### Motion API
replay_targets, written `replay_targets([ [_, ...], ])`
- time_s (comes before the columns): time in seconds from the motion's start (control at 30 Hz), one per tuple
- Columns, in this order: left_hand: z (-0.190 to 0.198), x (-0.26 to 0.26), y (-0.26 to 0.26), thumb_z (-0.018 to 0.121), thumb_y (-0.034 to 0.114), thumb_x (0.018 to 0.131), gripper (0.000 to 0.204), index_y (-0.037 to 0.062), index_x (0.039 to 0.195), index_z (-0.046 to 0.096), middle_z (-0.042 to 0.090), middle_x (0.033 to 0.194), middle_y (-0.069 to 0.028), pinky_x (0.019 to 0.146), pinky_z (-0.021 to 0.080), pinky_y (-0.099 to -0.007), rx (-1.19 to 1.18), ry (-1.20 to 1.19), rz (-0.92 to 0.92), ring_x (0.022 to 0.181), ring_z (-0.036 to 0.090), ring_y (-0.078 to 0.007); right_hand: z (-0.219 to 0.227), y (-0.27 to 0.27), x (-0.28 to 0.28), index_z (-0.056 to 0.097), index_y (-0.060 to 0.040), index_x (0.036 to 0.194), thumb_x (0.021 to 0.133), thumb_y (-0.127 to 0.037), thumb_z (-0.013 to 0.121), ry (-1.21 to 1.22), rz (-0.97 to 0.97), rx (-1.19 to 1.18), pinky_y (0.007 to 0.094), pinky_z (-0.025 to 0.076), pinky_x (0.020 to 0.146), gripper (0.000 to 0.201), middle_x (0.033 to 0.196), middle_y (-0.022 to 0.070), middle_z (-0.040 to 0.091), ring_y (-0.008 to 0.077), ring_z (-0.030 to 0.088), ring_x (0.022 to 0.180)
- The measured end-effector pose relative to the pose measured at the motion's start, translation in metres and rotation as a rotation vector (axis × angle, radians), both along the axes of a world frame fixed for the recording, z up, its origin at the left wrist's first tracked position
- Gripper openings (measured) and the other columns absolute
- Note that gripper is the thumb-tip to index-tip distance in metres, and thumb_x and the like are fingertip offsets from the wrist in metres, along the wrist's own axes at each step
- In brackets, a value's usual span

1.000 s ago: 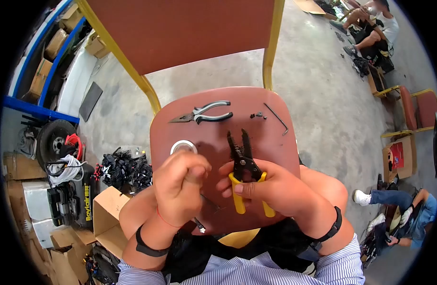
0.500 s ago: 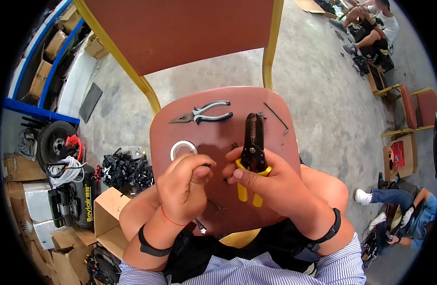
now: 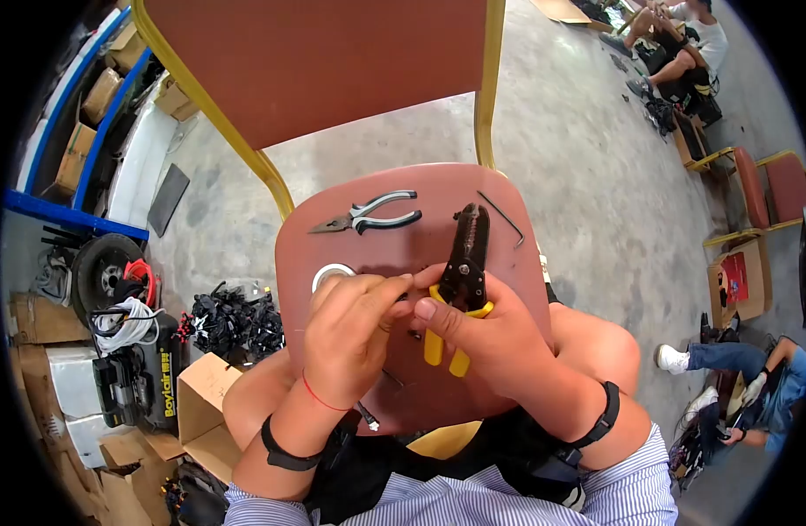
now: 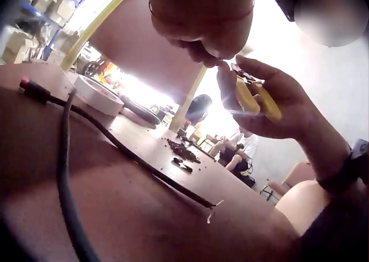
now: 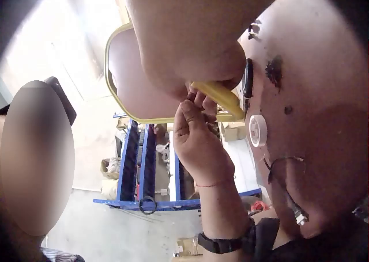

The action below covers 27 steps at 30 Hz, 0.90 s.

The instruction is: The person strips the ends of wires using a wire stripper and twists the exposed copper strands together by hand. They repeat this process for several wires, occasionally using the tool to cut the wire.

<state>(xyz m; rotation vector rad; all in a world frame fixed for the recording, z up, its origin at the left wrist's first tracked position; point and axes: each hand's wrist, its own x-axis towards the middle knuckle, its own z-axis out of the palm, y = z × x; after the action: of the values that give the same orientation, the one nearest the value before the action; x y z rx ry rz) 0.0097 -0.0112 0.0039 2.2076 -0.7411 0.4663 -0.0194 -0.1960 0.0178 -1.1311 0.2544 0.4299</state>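
Note:
My right hand (image 3: 508, 329) grips a wire stripper (image 3: 465, 250) by its yellow handles, black jaws closed and pointing away from me. My left hand (image 3: 343, 329) has curled fingers, with thumb and forefinger pinching a small dark piece (image 3: 402, 298), mostly hidden. Fingertips of both hands meet around it, above the chair seat (image 3: 299, 241). Under the left hand lies a black cable (image 4: 135, 158), bare wire strands at one end. Beside that hand is a white tape roll (image 3: 319, 279), partly covered in the head view. Dark crumbs (image 4: 183, 151) are scattered on the seat.
Long-nose pliers (image 3: 364, 213) and a hex key (image 3: 501, 219) lie on the far part of the seat. The chair's backrest (image 3: 324, 61) rises beyond. A cardboard box (image 3: 206, 394) and a black pile (image 3: 232, 324) stand left on the floor. Other people sit at right.
The wire stripper's jaws have closed and swung up and right. My left hand has moved right, bringing its fingertips to the right hand's. The head view has shifted slightly.

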Motion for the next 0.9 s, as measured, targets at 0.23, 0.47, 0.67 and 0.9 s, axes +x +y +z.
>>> replay_targets([
  [0.23, -0.001, 0.004, 0.004, 0.083, 0.014, 0.075, 0.042, 0.0098, 0.116, 0.075, 0.069, 0.094, -0.0015, 0.07, 0.047, -0.035, 0.113, -0.101, -0.081, 0.074, 0.059, -0.0227, 0.005, 0.0, 0.004, 0.064, -0.0039, 0.119, 0.097, -0.015, 0.074, 0.03, -0.061, 0.093, 0.023, 0.052, 0.07, 0.027, 0.097, 0.0032, 0.07, 0.0094, 0.065, 0.087],
  [0.47, 0.004, 0.002, 0.002, 0.086, 0.018, 0.072, 0.045, 0.0069, 0.113, 0.075, 0.07, 0.095, -0.0033, 0.069, 0.046, -0.0347, 0.03, -0.068, -0.043, 0.074, 0.06, -0.0226, 0.0, -0.002, 0.003, 0.064, -0.0033, 0.118, 0.094, -0.01, 0.076, -0.008, -0.094, 0.028, 0.0237, 0.053, 0.072, 0.028, 0.1, 0.0023, 0.068, 0.0091, 0.064, 0.089],
  [0.67, 0.006, 0.002, 0.007, 0.085, 0.012, 0.074, 0.033, 0.0073, 0.106, 0.076, 0.069, 0.095, -0.0027, 0.067, 0.045, -0.0348, 0.106, -0.096, -0.075, 0.075, 0.061, -0.0217, -0.001, -0.005, 0.004, 0.064, -0.0025, 0.117, 0.093, -0.01, 0.077, -0.078, -0.122, -0.023, 0.0242, 0.053, 0.072, 0.028, 0.096, 0.0012, 0.068, 0.0084, 0.064, 0.085],
  [0.9, 0.003, -0.004, 0.001, 0.085, 0.013, 0.072, 0.033, 0.0097, 0.104, 0.076, 0.068, 0.092, -0.0012, 0.064, 0.043, -0.0351, 0.189, -0.156, -0.018, 0.073, 0.062, -0.0199, 0.001, -0.005, 0.005, 0.066, -0.0023, 0.112, 0.092, -0.01, 0.078, -0.081, -0.103, -0.239, 0.0246, 0.052, 0.072, 0.025, 0.094, 0.0011, 0.067, 0.008, 0.064, 0.085],
])
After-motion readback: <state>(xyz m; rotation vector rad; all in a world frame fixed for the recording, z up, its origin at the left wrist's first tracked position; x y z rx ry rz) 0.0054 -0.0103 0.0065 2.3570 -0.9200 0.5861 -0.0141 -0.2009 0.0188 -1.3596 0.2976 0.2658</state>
